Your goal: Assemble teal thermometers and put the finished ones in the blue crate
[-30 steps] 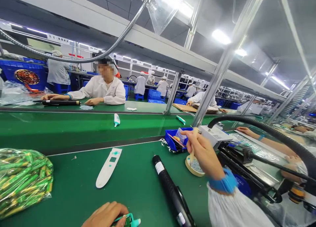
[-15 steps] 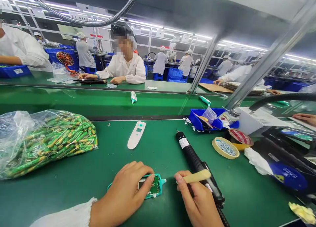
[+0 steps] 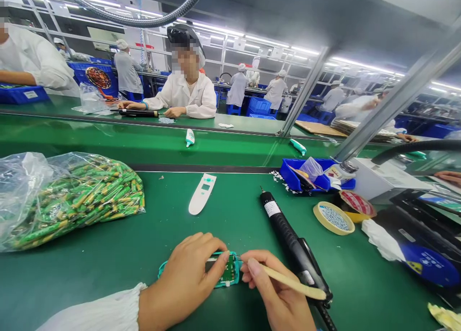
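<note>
My left hand (image 3: pixel 190 276) is closed over a teal thermometer housing (image 3: pixel 236 276), pressing it to the green bench. A green circuit board (image 3: pixel 227 270) shows inside it beside my thumb; the rest is under my palm. My right hand (image 3: pixel 273 285) pinches what look like tweezers (image 3: pixel 297 284), pale yellow along the handle. Their thin tip meets the right end of the housing, close to the board. Beyond my hands lies a white thermometer cover (image 3: pixel 202 194) with a small window. A black electric screwdriver (image 3: pixel 288 235) rests just past my right hand.
A clear bag of green circuit boards (image 3: pixel 86 196) fills the left side. On the right are a round dish of small screws (image 3: pixel 333 218), a blue bin (image 3: pixel 292 176) and a white box (image 3: pixel 389 177). A green conveyor (image 3: pixel 144 144) carries thermometers; a co-worker (image 3: pixel 190 91) sits across it.
My right hand has moved left, bringing the tweezers' tip to the end of the housing. The tweezers' handle now slopes down to the right. A thermometer on the conveyor has shifted slightly left.
</note>
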`<state>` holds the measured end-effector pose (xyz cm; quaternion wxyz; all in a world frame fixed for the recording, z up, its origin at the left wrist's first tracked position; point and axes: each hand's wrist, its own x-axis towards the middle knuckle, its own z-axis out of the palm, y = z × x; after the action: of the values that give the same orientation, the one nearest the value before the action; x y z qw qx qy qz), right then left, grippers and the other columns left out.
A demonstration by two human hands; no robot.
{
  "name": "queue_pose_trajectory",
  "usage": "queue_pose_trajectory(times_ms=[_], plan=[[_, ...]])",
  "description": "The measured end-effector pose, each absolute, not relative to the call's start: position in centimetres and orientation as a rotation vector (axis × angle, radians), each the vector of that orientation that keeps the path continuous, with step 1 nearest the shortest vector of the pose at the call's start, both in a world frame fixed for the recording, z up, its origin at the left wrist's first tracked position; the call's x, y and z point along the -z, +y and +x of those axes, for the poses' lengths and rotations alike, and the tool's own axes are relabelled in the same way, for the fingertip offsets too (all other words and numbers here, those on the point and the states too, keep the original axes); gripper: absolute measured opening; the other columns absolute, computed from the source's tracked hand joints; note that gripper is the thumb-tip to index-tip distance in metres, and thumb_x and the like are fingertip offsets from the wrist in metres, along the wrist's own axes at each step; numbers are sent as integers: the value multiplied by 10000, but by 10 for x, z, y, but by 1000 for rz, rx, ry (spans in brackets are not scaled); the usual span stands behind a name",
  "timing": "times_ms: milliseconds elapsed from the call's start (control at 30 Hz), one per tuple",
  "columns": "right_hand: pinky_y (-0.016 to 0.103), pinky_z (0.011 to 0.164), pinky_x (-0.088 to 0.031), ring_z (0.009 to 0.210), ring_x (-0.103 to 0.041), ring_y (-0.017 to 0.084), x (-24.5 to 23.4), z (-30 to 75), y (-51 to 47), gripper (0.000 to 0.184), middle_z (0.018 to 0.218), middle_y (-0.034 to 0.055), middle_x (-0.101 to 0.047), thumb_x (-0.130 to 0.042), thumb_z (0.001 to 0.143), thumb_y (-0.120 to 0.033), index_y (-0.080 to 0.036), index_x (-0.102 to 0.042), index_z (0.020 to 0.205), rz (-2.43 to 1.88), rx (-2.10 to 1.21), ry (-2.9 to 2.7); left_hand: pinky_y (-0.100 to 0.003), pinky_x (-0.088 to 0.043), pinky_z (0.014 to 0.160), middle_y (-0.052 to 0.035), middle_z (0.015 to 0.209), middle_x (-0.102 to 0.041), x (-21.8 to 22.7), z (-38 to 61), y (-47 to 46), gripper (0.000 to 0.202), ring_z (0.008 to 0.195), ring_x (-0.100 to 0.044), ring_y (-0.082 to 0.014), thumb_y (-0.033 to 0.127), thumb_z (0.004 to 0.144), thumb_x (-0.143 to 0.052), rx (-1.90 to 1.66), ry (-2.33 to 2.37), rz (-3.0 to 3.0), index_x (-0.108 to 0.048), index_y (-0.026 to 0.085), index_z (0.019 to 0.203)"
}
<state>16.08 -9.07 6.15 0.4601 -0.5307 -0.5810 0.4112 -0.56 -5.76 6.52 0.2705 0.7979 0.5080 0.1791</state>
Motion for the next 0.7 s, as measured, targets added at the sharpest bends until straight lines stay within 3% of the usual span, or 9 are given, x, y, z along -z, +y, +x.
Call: queue_pose_trajectory(times_ms=[200, 700], plan=[[220, 538, -437, 578, -542, 147, -57, 161, -90, 261, 616, 5, -549, -443, 864, -402, -203, -574, 758, -1345, -936, -1544, -294, -370, 681, 8, 788, -596, -66, -3, -57, 227, 757, -532, -171, 312, 897, -367, -471, 1378, 2181, -578, 234, 868], [209, 502, -402, 561, -514, 132, -53, 158, -85, 245, 616, -4, -548, -454, 870, -366, -204, -567, 724, -1335, -871, -1589, -292, -358, 649, 13, 770, -597, -64, -2, -57, 215, 720, -540, -171, 300, 895, -366, -466, 1362, 2255, -572, 240, 880]])
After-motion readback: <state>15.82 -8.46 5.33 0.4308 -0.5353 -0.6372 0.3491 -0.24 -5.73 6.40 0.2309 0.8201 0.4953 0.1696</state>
